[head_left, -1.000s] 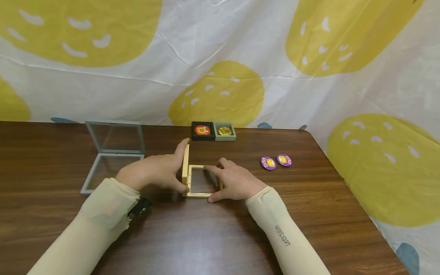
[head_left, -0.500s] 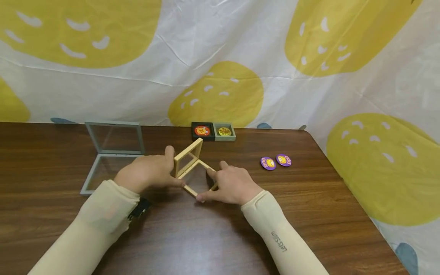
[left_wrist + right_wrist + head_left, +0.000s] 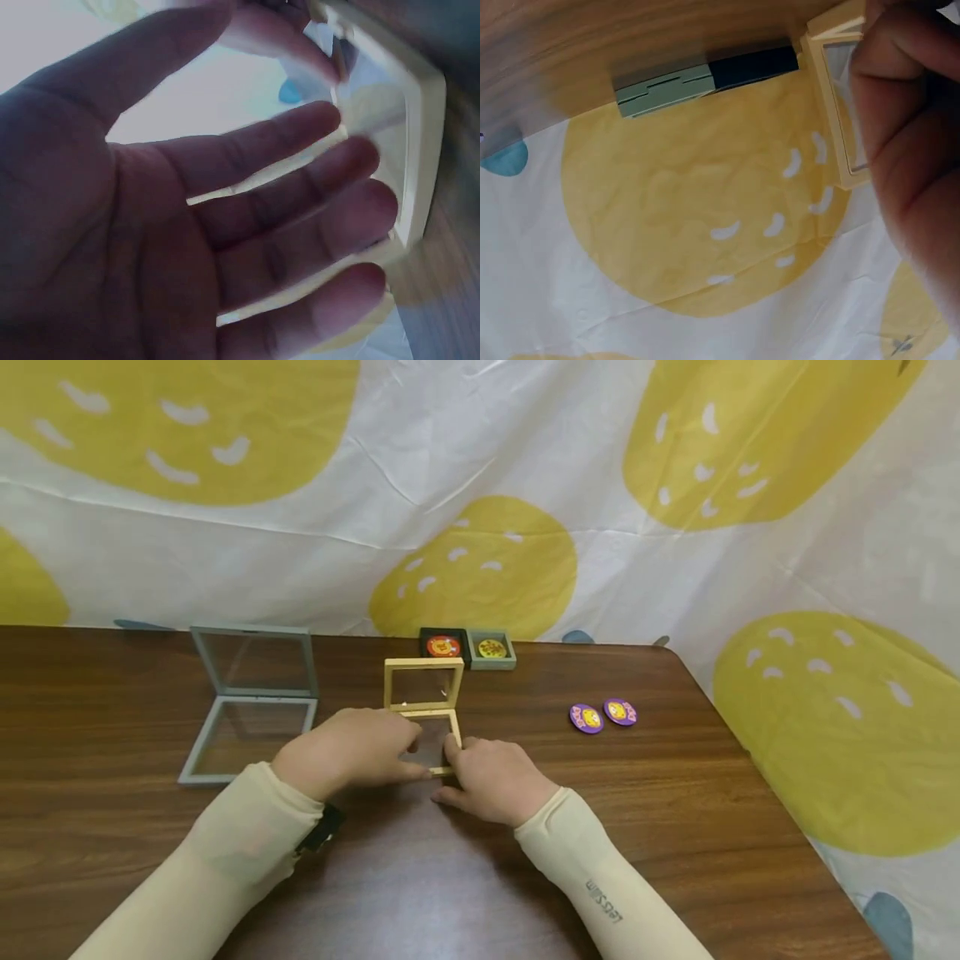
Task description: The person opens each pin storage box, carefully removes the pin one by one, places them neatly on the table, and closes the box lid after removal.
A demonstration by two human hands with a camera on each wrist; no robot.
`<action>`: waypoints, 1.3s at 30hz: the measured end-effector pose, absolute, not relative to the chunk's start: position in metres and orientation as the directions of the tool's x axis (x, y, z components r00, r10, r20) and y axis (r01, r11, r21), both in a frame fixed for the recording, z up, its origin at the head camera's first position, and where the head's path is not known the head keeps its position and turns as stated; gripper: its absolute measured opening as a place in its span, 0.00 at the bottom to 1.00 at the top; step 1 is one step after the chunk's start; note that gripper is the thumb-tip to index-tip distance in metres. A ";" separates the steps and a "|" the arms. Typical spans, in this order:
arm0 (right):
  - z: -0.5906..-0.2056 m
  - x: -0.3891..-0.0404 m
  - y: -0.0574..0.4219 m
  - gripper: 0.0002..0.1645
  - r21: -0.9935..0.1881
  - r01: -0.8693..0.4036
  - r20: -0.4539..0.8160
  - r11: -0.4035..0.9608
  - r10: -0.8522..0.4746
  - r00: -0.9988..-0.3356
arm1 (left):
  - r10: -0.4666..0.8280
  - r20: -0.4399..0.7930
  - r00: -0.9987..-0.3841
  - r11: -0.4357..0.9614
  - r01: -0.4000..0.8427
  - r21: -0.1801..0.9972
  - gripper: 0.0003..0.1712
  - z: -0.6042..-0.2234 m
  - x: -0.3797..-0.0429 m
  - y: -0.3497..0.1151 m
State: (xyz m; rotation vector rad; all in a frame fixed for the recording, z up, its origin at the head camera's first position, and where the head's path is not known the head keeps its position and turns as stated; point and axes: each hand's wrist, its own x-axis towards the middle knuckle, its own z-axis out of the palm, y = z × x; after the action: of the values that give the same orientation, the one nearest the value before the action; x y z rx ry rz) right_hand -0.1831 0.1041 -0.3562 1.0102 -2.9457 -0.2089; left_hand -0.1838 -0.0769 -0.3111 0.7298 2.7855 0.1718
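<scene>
In the head view a pale yellow hinged display frame (image 3: 423, 663) stands on the table, its lid raised at the back and its base flat. My right hand (image 3: 498, 781) grips the base at the front right corner, with the thumb at the near side. My left hand (image 3: 352, 752) is over the base's left side, its thumb tip right at the front edge. The left wrist view shows my left hand's fingers (image 3: 322, 225) spread and fairly straight across the frame (image 3: 426, 150). Curled right-hand fingers (image 3: 915, 97) partly cover the frame (image 3: 834, 112) in the right wrist view.
A larger grey hinged frame (image 3: 201, 739) stands unfolded at the left. At the back, a black case (image 3: 426, 635) and a grey-green case (image 3: 510, 657) hold round badges. Two purple badges (image 3: 587, 718) lie at the right. A patterned cloth (image 3: 480, 460) hangs behind the table.
The pale yellow frame has turned clockwise, so its raised lid has gone from the left side to the back. Both hands shifted with it; the left moved off the lid toward the front edge.
</scene>
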 end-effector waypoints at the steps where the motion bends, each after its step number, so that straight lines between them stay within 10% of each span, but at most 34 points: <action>1: -0.357 -0.182 0.103 0.31 0.134 -0.619 -0.021 0.774 -0.622 -0.782 | 0.511 -0.210 -0.834 0.858 0.482 0.175 0.16 -0.312 -0.184 -0.075; 39: -0.364 -0.181 0.098 0.56 0.086 -0.637 -0.037 0.766 -0.637 -0.770 | 0.282 -0.140 -0.949 0.954 0.293 -0.063 0.16 -0.330 -0.178 -0.075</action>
State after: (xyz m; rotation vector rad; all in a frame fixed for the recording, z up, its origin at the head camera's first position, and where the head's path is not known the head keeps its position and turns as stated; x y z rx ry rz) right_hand -0.1809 0.0978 -0.3643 1.0666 -2.9577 -0.1475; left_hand -0.1781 -0.0752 -0.3297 0.4402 2.9767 -0.1252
